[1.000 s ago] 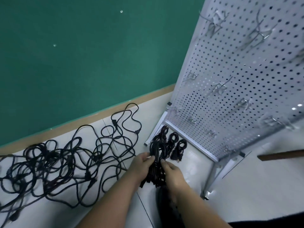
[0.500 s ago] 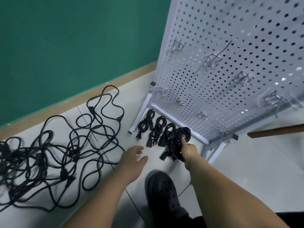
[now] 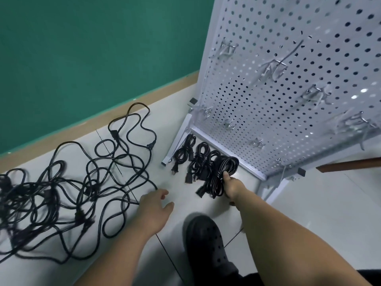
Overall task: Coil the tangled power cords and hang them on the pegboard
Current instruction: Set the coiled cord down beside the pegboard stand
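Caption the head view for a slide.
Right hand grips a coiled cord by the pegboard; left hand hovers near the tangle.

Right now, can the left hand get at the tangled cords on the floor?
Probably yes: the left hand, open, is right at the edge of the tangled cords, with nothing over them. The right hand holds a coiled cord.

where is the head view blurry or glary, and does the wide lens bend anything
Head view: motion blur smears the metal hooks on the pegboard and the tangled cords at far left; the coiled cord gripped by the right hand looks fairly sharp; white glints flare on the pegboard's right side; the wide lens makes the pegboard lean steeply.
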`<state>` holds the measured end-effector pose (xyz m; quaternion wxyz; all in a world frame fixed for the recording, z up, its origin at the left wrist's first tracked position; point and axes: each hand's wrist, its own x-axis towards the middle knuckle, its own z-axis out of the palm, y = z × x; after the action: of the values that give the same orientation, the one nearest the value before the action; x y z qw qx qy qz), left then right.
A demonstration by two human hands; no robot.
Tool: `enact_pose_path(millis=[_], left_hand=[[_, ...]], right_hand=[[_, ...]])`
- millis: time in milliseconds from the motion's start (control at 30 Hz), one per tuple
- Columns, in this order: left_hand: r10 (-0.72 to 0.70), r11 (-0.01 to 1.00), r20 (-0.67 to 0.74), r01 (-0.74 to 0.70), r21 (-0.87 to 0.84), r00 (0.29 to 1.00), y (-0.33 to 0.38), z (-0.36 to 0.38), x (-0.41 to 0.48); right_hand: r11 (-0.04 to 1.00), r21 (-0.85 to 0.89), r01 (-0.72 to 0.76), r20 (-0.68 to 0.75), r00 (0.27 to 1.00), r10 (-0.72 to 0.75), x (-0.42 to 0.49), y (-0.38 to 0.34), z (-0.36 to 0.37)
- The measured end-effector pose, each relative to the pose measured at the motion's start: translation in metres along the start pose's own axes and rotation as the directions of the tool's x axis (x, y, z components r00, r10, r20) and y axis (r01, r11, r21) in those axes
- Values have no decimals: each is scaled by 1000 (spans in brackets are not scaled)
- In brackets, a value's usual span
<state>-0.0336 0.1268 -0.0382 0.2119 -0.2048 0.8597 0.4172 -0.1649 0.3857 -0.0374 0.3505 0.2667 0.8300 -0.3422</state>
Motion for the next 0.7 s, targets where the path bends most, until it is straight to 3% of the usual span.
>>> enact_pose_path(millis=[167, 267, 333, 467, 567, 700], left_hand=[[15, 988, 6, -16, 154, 1000, -5, -16, -16], [11, 975, -12, -8, 222, 1000, -10, -31, -29], [-6, 972, -28, 12, 235, 1000, -13, -41, -37], [-42, 970, -76, 59, 237, 996, -24, -61, -55], [-48, 958, -112, 77, 277, 993, -35, -74, -71], [-57, 950, -169, 105, 294, 984, -57, -91, -93]], right_hand=[[944, -328, -27, -121, 993, -13, -3, -19, 15], [914, -394, -101, -221, 975, 12, -19, -35, 23], [883, -466, -59, -231, 971, -57, -34, -44, 29], [797, -582, 162, -122, 951, -283, -71, -62, 59], [653, -674, 345, 25, 894, -447, -97, -77, 91], [473, -713, 518, 216, 804, -554, -119, -88, 140]])
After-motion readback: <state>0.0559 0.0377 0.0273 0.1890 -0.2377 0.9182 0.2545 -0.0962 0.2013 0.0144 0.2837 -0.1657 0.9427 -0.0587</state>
